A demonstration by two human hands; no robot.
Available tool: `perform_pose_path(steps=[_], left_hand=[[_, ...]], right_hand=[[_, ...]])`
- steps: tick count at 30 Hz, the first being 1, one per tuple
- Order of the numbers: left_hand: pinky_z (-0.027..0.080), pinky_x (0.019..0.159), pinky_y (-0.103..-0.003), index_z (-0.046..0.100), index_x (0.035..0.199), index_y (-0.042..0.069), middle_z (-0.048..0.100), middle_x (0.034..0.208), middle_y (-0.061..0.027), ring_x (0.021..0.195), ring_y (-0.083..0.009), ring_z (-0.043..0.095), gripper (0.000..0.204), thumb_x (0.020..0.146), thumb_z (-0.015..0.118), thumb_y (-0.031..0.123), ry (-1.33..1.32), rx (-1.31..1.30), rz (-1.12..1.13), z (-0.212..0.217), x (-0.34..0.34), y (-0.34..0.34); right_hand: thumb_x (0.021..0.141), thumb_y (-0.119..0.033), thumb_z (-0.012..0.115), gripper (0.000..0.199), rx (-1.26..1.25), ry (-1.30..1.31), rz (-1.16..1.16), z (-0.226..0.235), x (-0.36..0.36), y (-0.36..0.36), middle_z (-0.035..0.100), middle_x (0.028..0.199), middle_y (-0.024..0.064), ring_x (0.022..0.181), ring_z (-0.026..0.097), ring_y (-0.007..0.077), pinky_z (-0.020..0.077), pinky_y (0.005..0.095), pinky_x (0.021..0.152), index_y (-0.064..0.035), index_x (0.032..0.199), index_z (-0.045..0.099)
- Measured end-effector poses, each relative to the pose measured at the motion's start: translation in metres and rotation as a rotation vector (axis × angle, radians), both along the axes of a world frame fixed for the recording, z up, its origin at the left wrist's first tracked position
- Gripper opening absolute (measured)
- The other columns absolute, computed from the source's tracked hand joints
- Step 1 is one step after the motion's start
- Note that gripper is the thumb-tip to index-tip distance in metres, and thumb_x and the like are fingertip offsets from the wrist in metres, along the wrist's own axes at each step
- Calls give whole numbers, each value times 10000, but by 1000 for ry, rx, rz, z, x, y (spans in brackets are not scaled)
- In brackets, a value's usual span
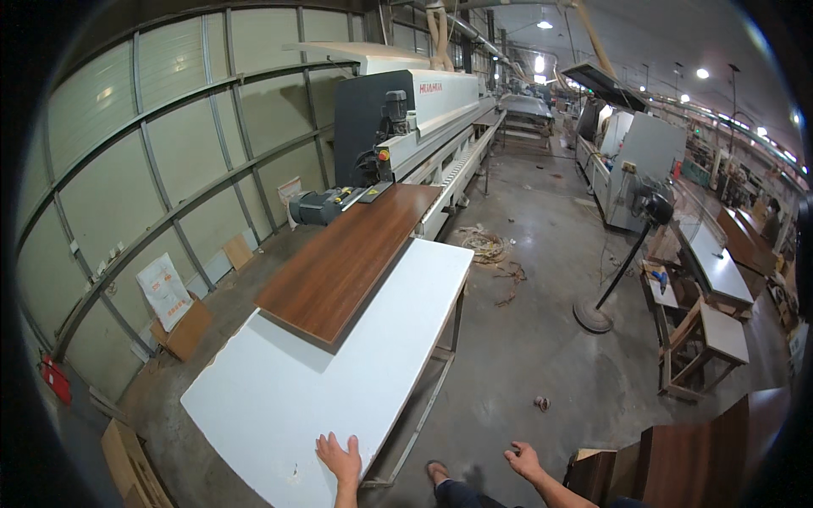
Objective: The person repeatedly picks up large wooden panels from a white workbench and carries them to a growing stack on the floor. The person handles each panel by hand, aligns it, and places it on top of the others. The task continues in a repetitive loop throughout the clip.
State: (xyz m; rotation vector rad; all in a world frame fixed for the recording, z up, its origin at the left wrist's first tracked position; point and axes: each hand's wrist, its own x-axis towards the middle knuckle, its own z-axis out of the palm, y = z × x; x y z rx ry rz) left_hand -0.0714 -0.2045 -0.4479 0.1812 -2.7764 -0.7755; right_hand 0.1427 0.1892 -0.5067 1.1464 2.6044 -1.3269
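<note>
My left hand (pixel 340 462) lies flat near the front right edge of a white tabletop (pixel 373 385), fingers spread, holding nothing. My right hand (pixel 524 462) hangs over the floor to the right of the table, its fingers loosely bent and slightly apart, with nothing visible in it. A long brown wood-grain panel (pixel 347 262) juts from an edge-banding machine (pixel 440 102) and reaches over the white tabletop. The panel's near end casts a shadow on the tabletop. More brown panels (pixel 703 449) are stacked at the lower right, beside my right forearm.
A pedestal fan (pixel 627 258) stands on the grey floor (pixel 508 364) to the right. Beyond it are a second machine (pixel 648 161) and a small wooden stand (pixel 720 334). Coiled strips (pixel 483 245) lie by the conveyor. Cardboard (pixel 182 330) leans at the left wall.
</note>
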Motion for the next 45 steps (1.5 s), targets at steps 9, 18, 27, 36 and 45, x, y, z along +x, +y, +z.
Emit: perform_pose_path(steps=[9, 18, 27, 36, 45], left_hand=[[439, 947, -411, 306, 1344, -76, 467, 1280, -234, 1161, -280, 502, 727, 861, 663, 333, -271, 1613, 210, 46, -262, 25], [546, 748, -386, 470, 1183, -43, 587, 1108, -123, 940, -245, 612, 307, 932, 508, 131, -243, 1741, 101, 43, -303, 60], [507, 623, -289, 590, 1015, -90, 594, 842, -164, 803, -259, 603, 431, 843, 682, 295, -773, 1275, -88, 66, -110, 64], [483, 649, -331, 616, 980, -82, 601, 825, -154, 777, -248, 595, 486, 842, 666, 382, -644, 978, 119, 71, 1, -16], [475, 712, -352, 611, 1009, -92, 608, 902, -174, 844, -260, 593, 544, 832, 658, 420, -538, 835, 268, 81, 66, -129]], right_hand=[[812, -341, 631, 492, -135, 49, 49, 15, -149, 13, 645, 1115, 164, 1004, 636, 277, 496, 358, 875, -16, 1179, 601], [840, -328, 616, 438, -315, 174, 50, 63, -275, 31, 673, 937, 92, 870, 622, 162, 489, 296, 804, -6, 1137, 628], [916, -304, 591, 474, -1291, 477, -44, 126, -449, -17, 562, 1147, 143, 953, 616, 223, 535, 334, 842, 37, 1227, 481], [831, -224, 698, 401, -1007, 167, -68, 121, -448, -98, 638, 966, 127, 837, 621, 234, 520, 347, 724, 92, 1043, 571], [830, -267, 703, 353, -1144, 214, -74, 82, -229, -205, 644, 919, 105, 750, 607, 173, 508, 318, 592, 34, 982, 600]])
